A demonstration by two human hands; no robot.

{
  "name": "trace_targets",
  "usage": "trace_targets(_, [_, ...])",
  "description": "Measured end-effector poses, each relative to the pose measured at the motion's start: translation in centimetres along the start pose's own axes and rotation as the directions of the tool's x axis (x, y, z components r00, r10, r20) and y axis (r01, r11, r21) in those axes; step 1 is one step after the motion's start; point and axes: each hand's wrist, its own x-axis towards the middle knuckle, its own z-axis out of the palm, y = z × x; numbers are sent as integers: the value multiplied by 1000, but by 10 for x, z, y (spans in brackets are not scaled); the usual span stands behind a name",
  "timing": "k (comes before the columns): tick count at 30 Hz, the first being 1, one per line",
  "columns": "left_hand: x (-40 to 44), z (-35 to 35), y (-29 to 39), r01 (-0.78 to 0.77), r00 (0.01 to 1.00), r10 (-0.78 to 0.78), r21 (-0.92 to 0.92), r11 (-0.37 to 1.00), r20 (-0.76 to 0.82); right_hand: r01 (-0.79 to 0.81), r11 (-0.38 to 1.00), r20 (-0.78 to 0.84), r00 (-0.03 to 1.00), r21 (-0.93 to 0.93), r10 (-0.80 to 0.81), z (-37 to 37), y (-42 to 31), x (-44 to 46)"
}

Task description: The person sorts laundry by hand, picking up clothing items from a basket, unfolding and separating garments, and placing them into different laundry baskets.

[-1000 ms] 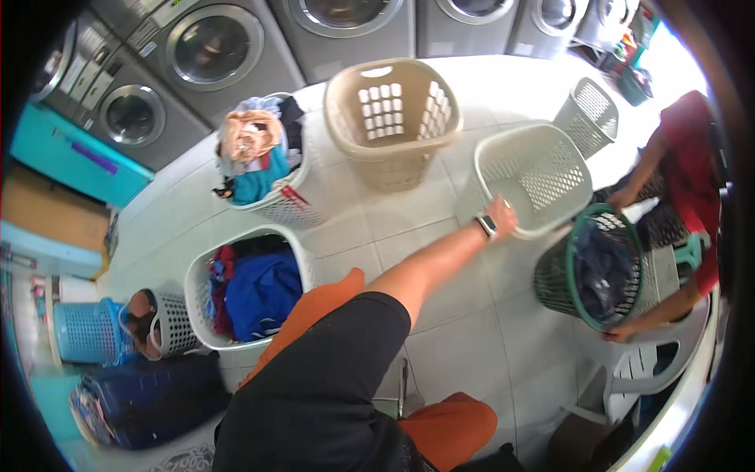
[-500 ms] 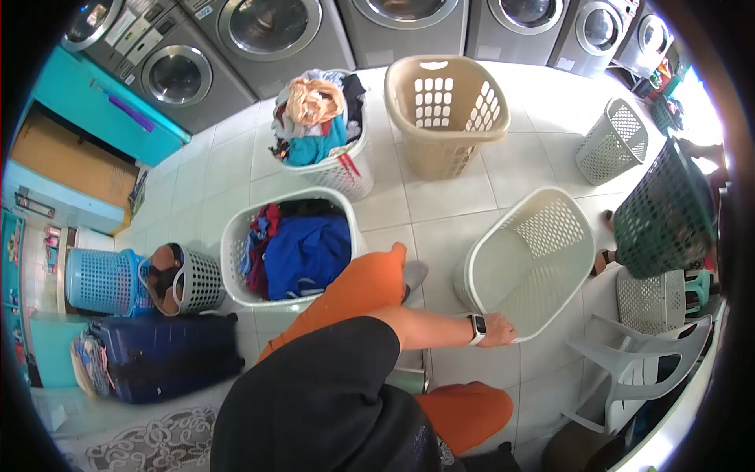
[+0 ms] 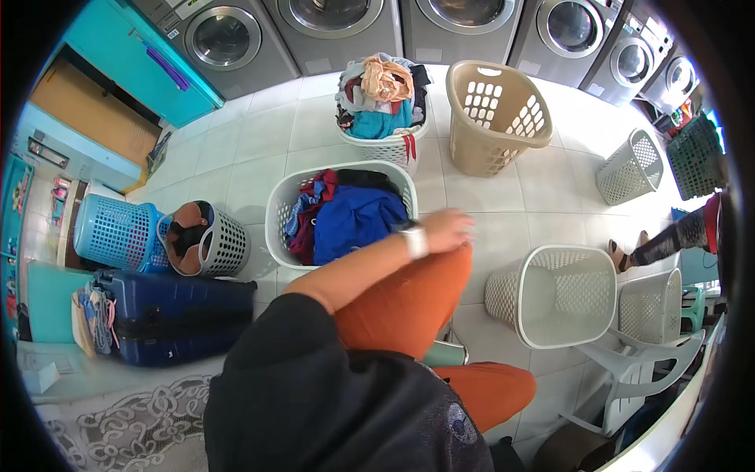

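Observation:
My left hand (image 3: 448,230), with a watch on its wrist, is just above my left knee in orange trousers (image 3: 409,307). Its fingers are stretched out and hold nothing. Close by on its left, a white laundry basket (image 3: 275,224) contains a blue garment (image 3: 358,224) and dark red and black clothes. Farther right, an off-white perforated basket (image 3: 568,341) with nothing in it stands on the tiles, apart from the hand. My right hand is out of view.
Another basket (image 3: 393,149) is heaped with clothes beside a beige basket (image 3: 495,153), before front-loading machines (image 3: 222,39). A navy suitcase (image 3: 173,315) lies left. At right are a white plastic chair (image 3: 629,385) and a person's sandalled foot (image 3: 621,256).
My left hand has let go of the off-white basket's rim and moved left to my knee. That basket is turned differently. The person carrying a green basket has moved back at right.

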Motion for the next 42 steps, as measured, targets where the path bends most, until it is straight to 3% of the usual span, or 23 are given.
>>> trace_targets(1, [-31, -33, -18, 151, 988, -152, 21, 988, 29, -84, 993, 50, 996, 82, 80, 3, -2, 8])
trace_targets(2, [-62, -63, -37, 145, 981, -107, 244, 959, -163, -178, 971, 104, 981, 157, 163, 12, 4, 19])
trace_targets(3, [-93, -86, -48, 281, 896, -107, 364, 888, -430, -286, 931, 163, 954, 227, 254, 19, 13, 26])
trace_targets(4, [-125, -112, -49, 531, 783, -232, 425, 733, -577, -404, 867, 224, 910, 292, 349, 29, 29, 28])
trace_targets(5, [-160, -133, -74, 756, 626, -509, 299, 583, -591, -259, 951, 143, 961, 171, 237, 43, 44, 30])
trace_targets(6, [-198, -147, -91, 875, 466, -598, 241, 419, -653, -115, 993, 84, 990, 30, 112, 56, 55, 33])
trace_targets(7, [-240, -146, -118, 924, 359, -537, 373, 86, -763, -40, 995, 58, 997, -87, 45, 74, 74, 39])
trace_targets(8, [-276, -162, -133, 954, 247, -720, 292, 65, -648, -104, 994, 103, 989, -44, 108, 52, 56, 29])
trace_targets(9, [-329, -152, -188, 936, 303, -774, 326, 132, -556, -125, 992, 105, 986, -27, 127, 41, 46, 24])
trace_targets(10, [-353, -145, -215, 972, 224, -878, 33, 232, -424, -169, 985, 130, 978, 22, 165, 32, 37, 21])
trace_targets(11, [-357, -139, -211, 957, 268, -881, 3, 290, -389, -203, 978, 122, 973, 52, 195, 26, 32, 18])
trace_targets(12, [-350, -135, -200, 953, 235, -878, -80, 293, -417, -217, 975, 120, 970, 50, 210, 25, 31, 18])
trace_targets(16, [-331, -132, -174, 963, 246, -907, -23, 270, -341, -278, 957, 135, 955, 88, 265, 2, 14, 9])
trace_targets(19, [-317, -110, -168, 937, 330, -899, -14, 348, -287, -317, 942, 183, 938, 107, 295, -5, 6, 9])
trace_targets(21, [-305, -86, -163, 862, 475, -816, -11, 507, -329, -314, 945, 163, 941, 91, 297, -6, 4, 7])
trace_targets(23, [-269, -72, -142, 869, 472, -852, -42, 493, -225, -323, 943, 175, 936, 81, 306, 0, 6, 5])
trace_targets(27, [-193, -31, -120, 841, 540, -828, 66, 537, -150, -304, 948, 145, 946, 90, 289, 4, 7, 7])
trace_targets(29, [-157, -3, -112, 764, 644, -750, 103, 636, -148, -294, 951, 148, 949, 93, 279, 5, 10, 7])
trace_targets(35, [-51, 48, -56, 659, 735, -673, 148, 738, 79, -322, 935, 166, 940, 150, 297, -2, 3, 4])
trace_targets(39, [-7, 61, -34, 280, 896, -363, 313, 908, 253, -331, 938, 176, 934, 107, 309, 0, 5, 6])
trace_targets(40, [1, 61, -31, 122, 950, -197, 295, 948, 242, -334, 936, 174, 934, 109, 313, -1, 4, 6])
trace_targets(42, [28, 64, -22, 17, 981, -73, 298, 954, 178, -334, 937, 194, 931, 105, 310, 1, 6, 7])
